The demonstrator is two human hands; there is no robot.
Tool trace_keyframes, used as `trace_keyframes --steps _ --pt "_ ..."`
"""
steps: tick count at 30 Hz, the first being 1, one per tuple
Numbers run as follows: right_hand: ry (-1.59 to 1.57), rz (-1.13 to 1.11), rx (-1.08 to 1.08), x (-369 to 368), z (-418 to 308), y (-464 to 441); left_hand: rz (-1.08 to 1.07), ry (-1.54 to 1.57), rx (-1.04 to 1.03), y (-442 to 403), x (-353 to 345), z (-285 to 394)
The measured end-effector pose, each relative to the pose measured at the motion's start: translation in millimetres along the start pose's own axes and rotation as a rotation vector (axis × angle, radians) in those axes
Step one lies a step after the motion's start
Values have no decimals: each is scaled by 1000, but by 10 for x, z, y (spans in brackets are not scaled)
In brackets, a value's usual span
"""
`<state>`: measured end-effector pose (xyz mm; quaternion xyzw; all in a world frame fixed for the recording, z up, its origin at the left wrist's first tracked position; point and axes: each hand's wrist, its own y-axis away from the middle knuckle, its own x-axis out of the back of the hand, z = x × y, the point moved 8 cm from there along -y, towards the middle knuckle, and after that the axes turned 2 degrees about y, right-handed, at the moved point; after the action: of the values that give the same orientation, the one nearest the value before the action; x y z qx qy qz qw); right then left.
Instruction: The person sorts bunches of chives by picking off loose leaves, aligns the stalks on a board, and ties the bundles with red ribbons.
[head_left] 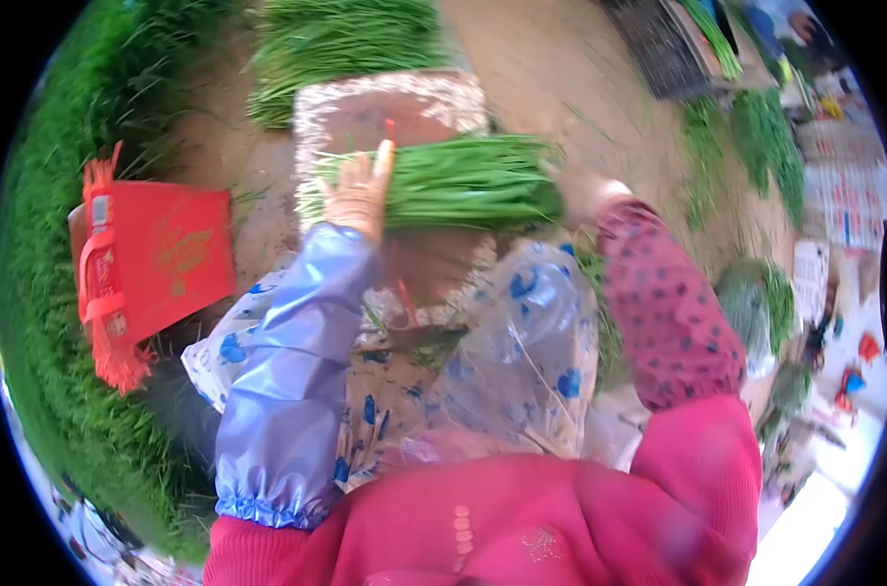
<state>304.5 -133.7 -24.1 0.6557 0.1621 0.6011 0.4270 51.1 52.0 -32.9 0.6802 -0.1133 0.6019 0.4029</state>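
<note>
A thick bundle of green chives (473, 181) lies crosswise on a low board with a pale speckled rim (311, 107). My left hand (358, 195) rests on the bundle's left end, fingers stretched out and a little apart. At the other end, my right hand (585, 190) is beside the leaf tips, smeared by motion; its fingers cannot be made out. A red strip (407, 303) shows on the board on the near side of the bundle, and a red tip sticks out on the far side. Blue-patterned clear plastic (521, 313) covers my lap.
More chives (346, 44) are heaped beyond the board. At left stands a red bag (175, 239) with bundled red ties (102, 264), beside tall greenery (53, 342). A dark crate (663, 49) is at the upper right; bagged greens (751, 303) lie further right.
</note>
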Motion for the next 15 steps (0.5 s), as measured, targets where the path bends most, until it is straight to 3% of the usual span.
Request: trace_keyframes --steps 2,3,4,6,7,9,10,11,15 --pt "45 -163 -242 23 492 164 48 -84 14 -89 10 103" --pt "172 -240 -321 3 694 921 -98 70 -64 319 -506 642" --pt "143 -142 -275 222 433 673 -50 1 -12 101 -346 383" --pt "-156 499 -28 921 -180 521 -27 -74 54 -91 -96 16" --pt "-240 561 150 1170 -601 648 -26 -76 71 -89 -36 -26" --pt "-94 420 258 1202 -1255 578 -46 -20 68 -102 -34 -45" --pt "108 641 350 1064 -1505 440 -43 -20 77 -89 -39 -57" --pt "149 250 280 890 -1704 233 -33 34 46 -63 -51 -38" --pt "174 221 191 531 -1737 -110 30 108 34 -80 -263 84"
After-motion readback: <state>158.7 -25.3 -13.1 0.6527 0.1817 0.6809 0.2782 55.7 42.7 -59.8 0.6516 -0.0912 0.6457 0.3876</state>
